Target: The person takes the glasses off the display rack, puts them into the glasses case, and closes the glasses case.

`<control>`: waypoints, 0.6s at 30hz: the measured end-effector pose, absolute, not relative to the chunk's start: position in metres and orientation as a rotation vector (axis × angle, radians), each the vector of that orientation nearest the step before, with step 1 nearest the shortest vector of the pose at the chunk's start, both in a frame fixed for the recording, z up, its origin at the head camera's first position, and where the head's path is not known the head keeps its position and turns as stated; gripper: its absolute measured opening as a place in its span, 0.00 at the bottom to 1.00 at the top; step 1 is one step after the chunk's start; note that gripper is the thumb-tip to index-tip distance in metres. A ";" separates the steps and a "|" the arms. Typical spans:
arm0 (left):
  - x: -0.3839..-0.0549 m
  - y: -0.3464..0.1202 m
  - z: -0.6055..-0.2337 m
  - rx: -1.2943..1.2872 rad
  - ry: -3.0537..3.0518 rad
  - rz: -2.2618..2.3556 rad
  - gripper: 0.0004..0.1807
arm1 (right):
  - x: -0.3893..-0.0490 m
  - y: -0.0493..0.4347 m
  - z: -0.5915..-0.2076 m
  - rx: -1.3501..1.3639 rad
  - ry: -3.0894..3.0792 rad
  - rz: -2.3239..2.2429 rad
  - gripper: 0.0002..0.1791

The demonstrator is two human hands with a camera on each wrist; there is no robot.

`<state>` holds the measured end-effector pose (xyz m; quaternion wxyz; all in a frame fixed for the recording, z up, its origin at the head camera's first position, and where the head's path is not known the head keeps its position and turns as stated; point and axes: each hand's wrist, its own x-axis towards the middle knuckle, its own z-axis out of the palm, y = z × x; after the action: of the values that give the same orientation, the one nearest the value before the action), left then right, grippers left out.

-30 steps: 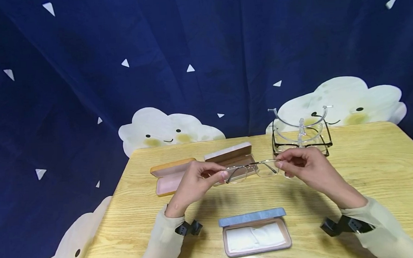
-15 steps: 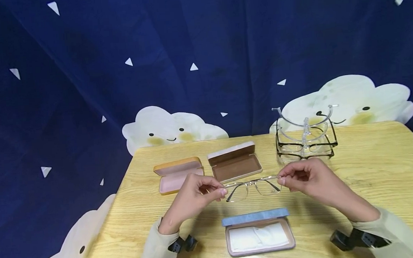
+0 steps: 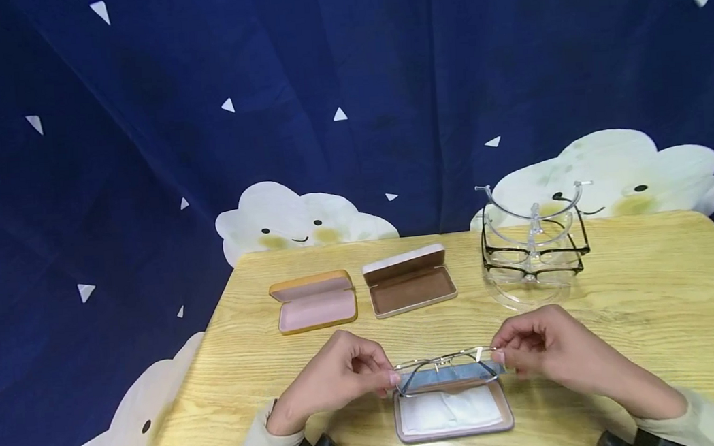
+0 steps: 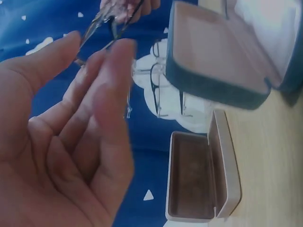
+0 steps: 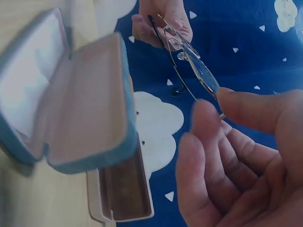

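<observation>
A pair of thin metal-framed eyeglasses [image 3: 444, 363] with folded temples is held between both hands. My left hand [image 3: 348, 373] pinches one end of the frame with thumb and fingers. At the other end, my right hand [image 3: 552, 351] pinches it the same way. The glasses hang over an open blue glasses case [image 3: 456, 435], in front of its raised lid. Inside that case lies a white folded cloth [image 3: 451, 410]. In the right wrist view the glasses [image 5: 201, 71] stretch between the two hands.
Behind stand an open orange case [image 3: 316, 311] with pink lining and an open white case [image 3: 411, 291] with brown lining. At the back right, a clear display stand [image 3: 534, 215] bears black-framed glasses [image 3: 532, 275]. A starry blue curtain [image 3: 348, 80] backs the wooden table [image 3: 655, 286].
Both hands have lowered the glasses toward me, from in front of the white case to over the blue case. The cases and the stand stay where they were on the table.
</observation>
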<state>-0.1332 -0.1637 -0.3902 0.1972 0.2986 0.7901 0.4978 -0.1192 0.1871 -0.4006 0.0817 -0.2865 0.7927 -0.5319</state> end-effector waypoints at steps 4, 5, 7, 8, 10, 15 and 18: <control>-0.123 -0.164 -0.395 0.909 2.175 1.274 0.11 | -0.111 0.190 -0.413 -0.907 2.201 -1.619 0.04; -0.122 -0.163 -0.397 0.917 2.160 1.243 0.11 | -0.109 0.190 -0.417 -0.926 2.186 -1.615 0.04; -0.119 -0.161 -0.402 0.929 2.107 1.195 0.11 | -0.105 0.192 -0.423 -0.950 2.145 -1.614 0.05; -0.118 -0.160 -0.405 0.935 2.084 1.174 0.11 | -0.104 0.192 -0.426 -0.961 2.129 -1.614 0.05; -0.118 -0.158 -0.410 0.951 2.066 1.130 0.10 | -0.101 0.194 -0.432 -0.965 2.100 -1.614 0.05; -0.119 -0.156 -0.418 0.961 2.107 1.048 0.11 | -0.098 0.193 -0.445 -0.878 2.005 -1.614 0.03; -0.118 -0.156 -0.421 0.937 2.135 1.005 0.12 | -0.099 0.189 -0.454 -0.851 2.009 -1.605 0.04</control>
<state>-0.1183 -0.1559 -0.4214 0.2969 0.3523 0.8030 0.3781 -0.0992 0.1887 -0.4535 0.2149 -0.3068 0.7244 -0.5787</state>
